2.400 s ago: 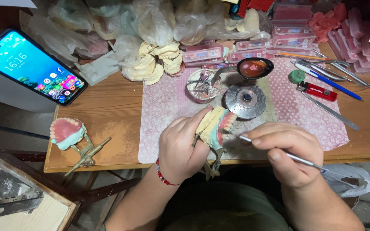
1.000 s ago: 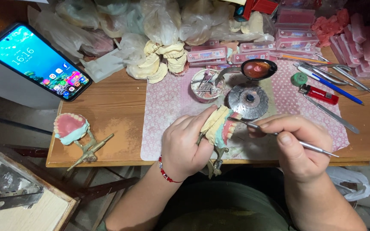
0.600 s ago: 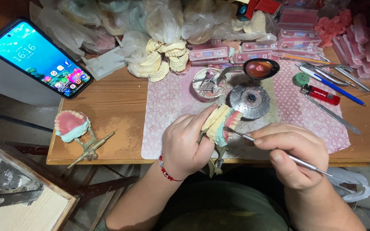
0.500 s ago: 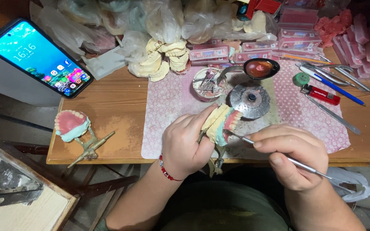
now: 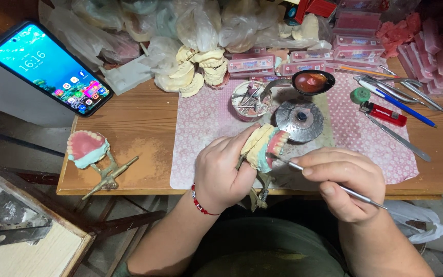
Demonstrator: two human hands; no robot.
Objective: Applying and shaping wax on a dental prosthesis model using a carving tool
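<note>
My left hand [image 5: 227, 172] grips a plaster dental model [image 5: 259, 146] with pink wax gums and teeth, mounted on a brass articulator whose legs hang below the table edge. My right hand [image 5: 345, 183] holds a thin metal wax tool [image 5: 334, 184], its tip touching the pink gum at the model's right side. Both hands hover over the front of a pink patterned mat [image 5: 211, 128]. A red bead bracelet sits on my left wrist.
A round metal burner [image 5: 299, 119] and a spoon of melted pink wax [image 5: 311, 82] stand behind the hands. A second denture on an articulator [image 5: 91, 154] lies at the left edge. A lit phone [image 5: 47, 66], plaster casts [image 5: 201, 69], a red lighter [image 5: 384, 114] and several instruments lie further back.
The right hand slid the tool slightly along the wax gum and tilted it lower. The left hand kept the model in nearly the same place.
</note>
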